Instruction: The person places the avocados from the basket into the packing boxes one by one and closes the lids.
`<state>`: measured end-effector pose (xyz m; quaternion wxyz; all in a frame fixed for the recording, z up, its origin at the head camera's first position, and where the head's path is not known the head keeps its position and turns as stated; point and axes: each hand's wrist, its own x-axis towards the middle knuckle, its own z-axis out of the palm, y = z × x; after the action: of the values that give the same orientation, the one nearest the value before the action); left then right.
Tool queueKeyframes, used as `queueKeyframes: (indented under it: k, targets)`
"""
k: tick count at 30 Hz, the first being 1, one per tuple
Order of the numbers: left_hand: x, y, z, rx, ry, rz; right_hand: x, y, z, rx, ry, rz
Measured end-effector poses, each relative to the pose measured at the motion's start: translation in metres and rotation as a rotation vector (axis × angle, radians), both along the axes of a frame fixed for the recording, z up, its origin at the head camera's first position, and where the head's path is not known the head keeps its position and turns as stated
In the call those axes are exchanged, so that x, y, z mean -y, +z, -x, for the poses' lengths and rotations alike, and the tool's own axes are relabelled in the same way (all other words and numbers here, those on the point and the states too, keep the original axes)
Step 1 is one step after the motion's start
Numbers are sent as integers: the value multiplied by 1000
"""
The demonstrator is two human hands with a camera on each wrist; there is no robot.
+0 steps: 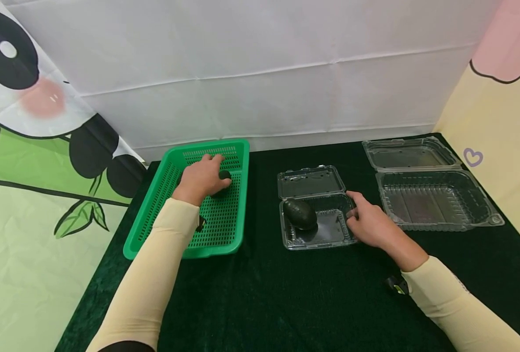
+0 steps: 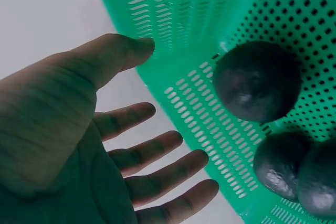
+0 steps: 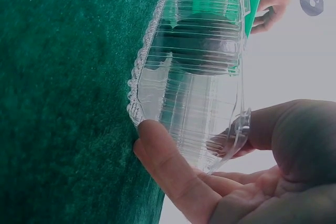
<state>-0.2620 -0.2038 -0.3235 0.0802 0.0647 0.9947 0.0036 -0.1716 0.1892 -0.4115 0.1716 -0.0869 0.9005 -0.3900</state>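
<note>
My left hand (image 1: 200,180) reaches over the green plastic basket (image 1: 241,210), its fingers spread and extended. Part of a dark avocado (image 1: 225,175) shows beside the thumb; the hand hides what lies under it. In the left wrist view several dark avocados (image 2: 257,81) lie in the basket, apart from the fingers. With my right hand (image 1: 367,221) I pinch the right side wall of a small clear plastic clamshell (image 1: 334,226), thumb inside and fingers outside. A single dark avocado (image 1: 299,213) rests in the left half of its tray. The clamshell's lid (image 1: 311,182) lies folded back.
A larger clear clamshell (image 1: 422,195) stands open at the right, close to the right hand. Dark green cloth (image 1: 264,298) covers the table. White fabric (image 1: 260,68) hangs behind the table, and printed panels stand at both sides.
</note>
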Motion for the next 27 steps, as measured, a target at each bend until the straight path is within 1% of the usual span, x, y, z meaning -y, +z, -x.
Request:
queueKeyframes:
  k: [4,9,15,21,27]
  targets:
    - [2,-5,5,15,5,17,0,0,0,2,-4,-5]
    - [4,-10,10,54,15,33,1,1,0,8,-6,-11]
    - [3,-16,17,84,19,37,0,2,1,8,-4,-9]
    - [5,-20,20,114,30,26,0,2,1,10,-3,-8]
    - [5,-23,21,134,38,24,0,1,1,4,-2,-10]
